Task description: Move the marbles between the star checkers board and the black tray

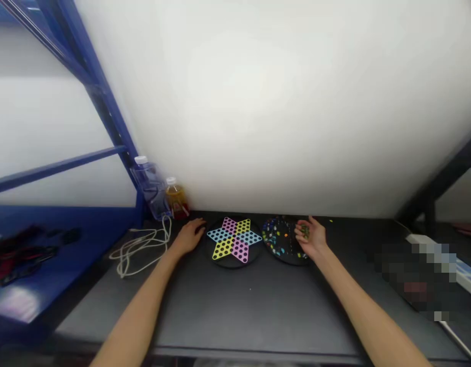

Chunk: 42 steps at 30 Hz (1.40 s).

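Note:
A round black Chinese checkers board (234,239) with a pink, yellow and blue star full of holes lies on the dark table. Just left of it, my left hand (189,236) rests on the tabletop, fingers loosely extended and holding nothing. Beside the board on the right is a round black tray (291,251) with many small coloured marbles scattered in it. My right hand (314,238) is turned palm up over the tray's right edge. Its cupped fingers hold several small greenish marbles (304,231); their exact number is hard to make out.
A coiled white cable (143,244) lies left of my left hand. Behind it stand a clear container (153,193) and a bottle of amber liquid (176,200). A white power strip (445,260) lies at the right. A white wall (258,127) bounds the back.

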Tool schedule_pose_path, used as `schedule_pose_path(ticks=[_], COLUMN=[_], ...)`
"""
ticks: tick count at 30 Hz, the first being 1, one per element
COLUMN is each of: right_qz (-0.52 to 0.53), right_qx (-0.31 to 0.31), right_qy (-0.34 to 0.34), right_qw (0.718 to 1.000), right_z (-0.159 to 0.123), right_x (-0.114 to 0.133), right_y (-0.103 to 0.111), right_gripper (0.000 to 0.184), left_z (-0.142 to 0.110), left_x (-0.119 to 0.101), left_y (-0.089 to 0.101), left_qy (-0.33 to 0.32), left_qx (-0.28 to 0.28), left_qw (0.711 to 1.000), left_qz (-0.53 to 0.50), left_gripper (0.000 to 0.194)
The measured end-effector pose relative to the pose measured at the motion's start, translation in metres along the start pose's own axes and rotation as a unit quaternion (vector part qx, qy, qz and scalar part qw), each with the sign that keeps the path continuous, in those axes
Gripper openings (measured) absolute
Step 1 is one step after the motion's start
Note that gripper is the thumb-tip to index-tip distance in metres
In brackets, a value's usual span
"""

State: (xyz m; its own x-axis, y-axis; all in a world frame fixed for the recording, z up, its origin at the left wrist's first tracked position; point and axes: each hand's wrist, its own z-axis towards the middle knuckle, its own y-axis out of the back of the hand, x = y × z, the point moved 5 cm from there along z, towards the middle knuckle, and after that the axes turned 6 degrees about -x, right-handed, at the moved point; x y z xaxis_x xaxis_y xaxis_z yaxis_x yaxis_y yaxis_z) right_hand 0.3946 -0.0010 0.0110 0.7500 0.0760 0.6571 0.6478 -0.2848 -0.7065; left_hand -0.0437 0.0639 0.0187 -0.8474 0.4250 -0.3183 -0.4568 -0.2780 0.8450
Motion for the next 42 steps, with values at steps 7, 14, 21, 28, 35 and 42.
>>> schedule_pose_path(ticks=[7, 14, 21, 28, 35, 42], right_qz=[-0.104, -0.175, -0.231, -0.25, -0.254, -0.249], right_qx=[0.035, 0.069, 0.033, 0.003, -0.005, -0.002], right_qy=[0.032, 0.092, 0.102, 0.115, 0.118, 0.121], right_qw=[0.993, 0.978, 0.967, 0.961, 0.96, 0.961], right_z=[-0.005, 0.018, 0.058, 0.071, 0.075, 0.076], right_x=[-0.011, -0.066, -0.096, -0.099, -0.1, -0.1], right_y=[-0.024, -0.106, -0.131, -0.115, -0.112, -0.112], right_gripper=[0.041, 0.041, 0.038, 0.035, 0.033, 0.033], left_z=[-0.001, -0.002, -0.003, -0.003, -0.002, -0.002], left_x=[-0.001, -0.001, 0.003, 0.003, 0.003, 0.004], left_y=[0.0, 0.0, -0.002, -0.002, -0.003, -0.003], left_qy=[0.004, 0.008, 0.0, -0.004, -0.005, 0.0], left_qx=[-0.006, -0.002, -0.001, -0.009, -0.008, 0.003], left_qw=[1.0, 1.0, 1.0, 1.0, 1.0, 1.0], left_qz=[-0.009, -0.01, -0.004, -0.013, -0.009, -0.006], left_gripper=[0.046, 0.045, 0.047, 0.046, 0.045, 0.046])
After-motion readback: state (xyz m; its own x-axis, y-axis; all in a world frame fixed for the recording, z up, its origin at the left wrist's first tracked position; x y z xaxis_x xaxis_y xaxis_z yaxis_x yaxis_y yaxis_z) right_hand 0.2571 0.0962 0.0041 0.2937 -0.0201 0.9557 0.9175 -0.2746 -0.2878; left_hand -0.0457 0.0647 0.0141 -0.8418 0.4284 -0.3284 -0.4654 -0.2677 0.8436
